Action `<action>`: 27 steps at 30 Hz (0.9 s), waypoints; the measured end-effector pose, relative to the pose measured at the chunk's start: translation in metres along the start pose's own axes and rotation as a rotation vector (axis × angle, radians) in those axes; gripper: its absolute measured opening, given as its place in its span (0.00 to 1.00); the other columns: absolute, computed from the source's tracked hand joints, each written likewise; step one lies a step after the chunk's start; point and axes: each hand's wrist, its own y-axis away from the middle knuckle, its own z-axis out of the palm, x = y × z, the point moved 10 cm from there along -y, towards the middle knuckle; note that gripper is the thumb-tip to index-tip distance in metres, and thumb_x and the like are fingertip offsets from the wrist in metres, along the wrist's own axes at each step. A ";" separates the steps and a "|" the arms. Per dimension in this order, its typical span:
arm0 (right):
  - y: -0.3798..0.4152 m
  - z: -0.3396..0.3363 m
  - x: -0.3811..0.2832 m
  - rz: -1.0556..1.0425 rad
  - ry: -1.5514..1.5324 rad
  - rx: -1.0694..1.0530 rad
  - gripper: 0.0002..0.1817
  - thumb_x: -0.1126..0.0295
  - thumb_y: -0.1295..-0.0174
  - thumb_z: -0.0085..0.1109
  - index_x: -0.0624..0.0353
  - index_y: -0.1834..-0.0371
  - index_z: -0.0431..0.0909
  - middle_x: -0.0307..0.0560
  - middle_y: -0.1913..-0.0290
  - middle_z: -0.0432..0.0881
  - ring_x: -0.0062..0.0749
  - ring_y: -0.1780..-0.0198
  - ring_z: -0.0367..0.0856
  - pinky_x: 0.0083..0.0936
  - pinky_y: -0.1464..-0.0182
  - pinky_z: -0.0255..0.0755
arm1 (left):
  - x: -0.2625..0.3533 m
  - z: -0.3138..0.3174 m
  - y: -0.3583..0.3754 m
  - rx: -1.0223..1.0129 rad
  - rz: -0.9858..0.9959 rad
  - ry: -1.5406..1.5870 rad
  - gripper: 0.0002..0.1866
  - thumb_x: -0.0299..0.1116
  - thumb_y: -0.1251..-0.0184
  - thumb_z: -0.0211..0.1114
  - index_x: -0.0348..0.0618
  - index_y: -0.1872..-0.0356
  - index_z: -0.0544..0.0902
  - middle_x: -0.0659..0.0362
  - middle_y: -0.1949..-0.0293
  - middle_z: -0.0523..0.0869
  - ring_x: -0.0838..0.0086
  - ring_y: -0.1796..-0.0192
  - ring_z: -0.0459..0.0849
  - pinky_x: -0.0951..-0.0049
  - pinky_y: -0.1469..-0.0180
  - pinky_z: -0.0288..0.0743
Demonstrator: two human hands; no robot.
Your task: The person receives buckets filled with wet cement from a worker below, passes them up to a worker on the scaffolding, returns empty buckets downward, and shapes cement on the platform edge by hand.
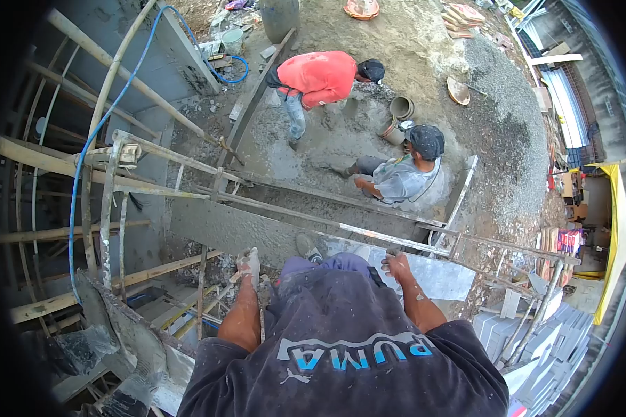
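Observation:
My left hand (248,265), coated in grey cement, is held out at my left side, its fingers loosely bent and a little apart. It is nearest to the cement-smeared plank (219,228) running across in front of me. On the other side, my right hand (396,267) hangs beside my thigh with loosely bent fingers. That hand overlaps the edge of a pale grey flat panel (442,276) in this view. Nothing shows in either hand. Between them are my dark shirt (341,320) and a shoe (308,244).
Below, one person in a red shirt (320,75) bends over wet concrete (285,163); another in a cap (410,177) sits near buckets (401,108). A wooden rail (382,235) crosses ahead. Bamboo poles (55,158) and a blue hose (76,187) stand left, stacked tiles (570,340) right.

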 end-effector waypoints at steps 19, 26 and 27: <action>0.004 0.037 -0.027 -0.037 0.043 0.019 0.18 0.65 0.32 0.48 0.59 0.42 0.70 0.46 0.63 0.82 0.27 0.71 0.81 0.25 0.74 0.73 | -0.045 -0.012 -0.073 -0.019 -0.011 0.102 0.17 0.38 0.41 0.69 0.37 0.57 0.81 0.60 0.67 0.82 0.74 0.65 0.79 0.71 0.61 0.73; 0.005 0.049 -0.046 -0.056 0.025 0.036 0.17 0.66 0.35 0.49 0.62 0.46 0.72 0.49 0.67 0.82 0.28 0.74 0.80 0.23 0.78 0.71 | -0.027 -0.015 -0.084 -0.031 0.029 0.074 0.17 0.38 0.41 0.69 0.36 0.56 0.81 0.58 0.66 0.83 0.72 0.63 0.80 0.71 0.60 0.73; 0.004 0.050 -0.047 -0.053 0.026 0.036 0.17 0.66 0.35 0.49 0.62 0.46 0.72 0.49 0.67 0.82 0.28 0.74 0.80 0.23 0.79 0.72 | -0.024 -0.015 -0.085 -0.026 0.025 0.069 0.17 0.39 0.41 0.69 0.37 0.56 0.81 0.58 0.66 0.83 0.72 0.64 0.80 0.71 0.60 0.73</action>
